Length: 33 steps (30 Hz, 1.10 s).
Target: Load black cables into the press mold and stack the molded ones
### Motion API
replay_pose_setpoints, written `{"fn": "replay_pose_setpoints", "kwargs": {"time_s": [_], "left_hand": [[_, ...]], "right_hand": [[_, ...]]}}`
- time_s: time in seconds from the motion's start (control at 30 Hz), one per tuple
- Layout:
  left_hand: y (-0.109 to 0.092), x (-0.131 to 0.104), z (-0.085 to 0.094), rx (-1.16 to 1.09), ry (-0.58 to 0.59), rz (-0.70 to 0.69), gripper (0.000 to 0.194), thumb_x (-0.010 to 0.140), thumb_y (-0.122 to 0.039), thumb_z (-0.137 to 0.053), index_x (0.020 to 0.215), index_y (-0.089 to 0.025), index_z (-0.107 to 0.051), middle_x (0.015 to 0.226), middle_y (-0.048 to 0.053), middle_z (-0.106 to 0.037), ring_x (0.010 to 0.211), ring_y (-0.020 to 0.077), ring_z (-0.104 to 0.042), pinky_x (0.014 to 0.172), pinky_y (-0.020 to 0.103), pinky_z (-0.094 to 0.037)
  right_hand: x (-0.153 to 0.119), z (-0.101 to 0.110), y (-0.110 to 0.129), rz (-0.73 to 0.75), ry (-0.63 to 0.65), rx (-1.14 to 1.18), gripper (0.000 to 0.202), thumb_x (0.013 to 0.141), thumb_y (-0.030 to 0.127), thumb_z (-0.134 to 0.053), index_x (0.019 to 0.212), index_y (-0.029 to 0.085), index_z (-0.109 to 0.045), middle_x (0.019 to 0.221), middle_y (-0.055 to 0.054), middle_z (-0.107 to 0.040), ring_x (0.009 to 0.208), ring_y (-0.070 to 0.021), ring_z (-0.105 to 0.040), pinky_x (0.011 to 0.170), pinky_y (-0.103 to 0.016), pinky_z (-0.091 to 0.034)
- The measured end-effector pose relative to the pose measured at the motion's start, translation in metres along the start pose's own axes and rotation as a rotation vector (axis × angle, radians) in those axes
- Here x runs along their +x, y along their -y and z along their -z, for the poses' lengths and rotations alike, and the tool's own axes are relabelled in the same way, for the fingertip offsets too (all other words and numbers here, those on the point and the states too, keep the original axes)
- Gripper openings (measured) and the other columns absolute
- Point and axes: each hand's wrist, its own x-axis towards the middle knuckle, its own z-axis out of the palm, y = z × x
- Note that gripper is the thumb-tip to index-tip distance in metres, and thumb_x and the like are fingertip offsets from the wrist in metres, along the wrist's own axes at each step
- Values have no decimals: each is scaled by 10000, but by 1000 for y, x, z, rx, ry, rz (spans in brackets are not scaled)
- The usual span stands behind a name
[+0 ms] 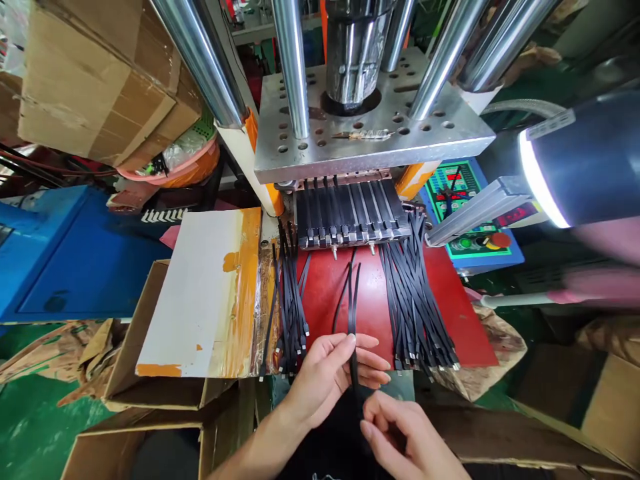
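My left hand pinches a black cable between thumb and forefinger, its other fingers spread. The cable hangs down past the red board's front edge. My right hand is curled beside the cable's lower part; what its fingers hold, if anything, is hidden. A bundle of black cables lies on the right of the red board, and a smaller bundle lies on the left. Behind them sits a black mould with cables laid across it, below a thick metal plate.
A white board with orange tape lies left of the cables. Cardboard boxes stand below it. A control panel with buttons and a round lamp are at the right. Metal columns rise behind.
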Motion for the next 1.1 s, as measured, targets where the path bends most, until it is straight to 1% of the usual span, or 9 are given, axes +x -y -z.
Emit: {"fn": "replay_pose_setpoints", "kwargs": {"time_s": [0.1, 0.2, 0.33, 0.4, 0.47, 0.57, 0.7, 0.87, 1.1], "left_hand": [[-3, -8, -7, 39, 100, -41, 587, 889, -693, -826, 1013, -120, -795, 761, 98, -825, 631, 190, -778, 679, 262, -593], [1, -26, -8, 309, 190, -57, 631, 979, -739, -686, 1011, -119, -800, 769, 123, -834, 681, 239, -805, 723, 315, -613], [4, -42, -4, 664, 85, -44, 632, 1039, -733, -574, 1069, -157, -832, 922, 137, -871, 888, 298, -840, 896, 406, -647], [-6, -39, -4, 827, 32, -107, 531, 1053, -656, -607, 1172, -192, -836, 1113, 131, -869, 1081, 312, -815, 1017, 423, -620], [-25, -29, -8, 914, -29, -246, 452, 1045, -556, -667, 1307, -215, -802, 1286, 120, -827, 1216, 304, -766, 1096, 410, -583], [-60, -7, -21, 930, -47, -481, 419, 1026, -459, -702, 1334, -190, -789, 1243, 115, -825, 1126, 268, -771, 1046, 371, -591], [-87, 13, -35, 1009, 37, -548, 231, 997, -361, -737, 1037, -181, -875, 954, 77, -838, 868, 222, -745, 834, 317, -596], [-86, 12, -33, 964, 150, -535, 267, 1043, -331, -710, 903, -185, -884, 920, 84, -833, 890, 216, -764, 863, 308, -580], [-88, 11, -30, 783, 219, -449, 437, 958, -612, -797, 929, -187, -897, 949, 100, -777, 784, 175, -704, 747, 287, -579]], "right_hand": [[0, 13, -4, -79, 52, 115, 360, 918, 586, -718, 823, 245, -787, 723, -20, -705, 655, -193, -630, 631, -281, -536], [24, 34, 18, -86, -33, 385, 474, 900, 676, -743, 1035, 232, -835, 772, -28, -707, 641, -191, -635, 614, -300, -560], [64, 39, 57, 0, -345, 507, 519, 958, 699, -675, 851, 209, -806, 640, 9, -578, 497, -140, -511, 465, -253, -465], [72, 34, 64, 69, -461, 460, 502, 976, 657, -680, 759, 217, -789, 669, -16, -621, 546, -157, -562, 488, -255, -481], [72, 28, 62, 139, -484, 400, 428, 1004, 569, -686, 775, 232, -815, 694, -25, -659, 595, -171, -607, 534, -261, -506], [66, 21, 53, 208, -465, 304, 276, 1025, 417, -695, 867, 255, -855, 691, -7, -665, 597, -159, -612, 555, -249, -496], [63, 18, 48, 263, -447, 226, 255, 1033, 305, -673, 840, 248, -829, 748, -18, -681, 651, -161, -653, 599, -239, -524], [67, 24, 49, 301, -502, 207, 246, 1028, 267, -669, 825, 253, -807, 757, -20, -670, 635, -164, -640, 571, -242, -519], [73, 32, 53, 343, -400, 241, 222, 1042, 245, -664, 902, 288, -830, 792, -18, -703, 664, -171, -661, 571, -240, -517]]}}
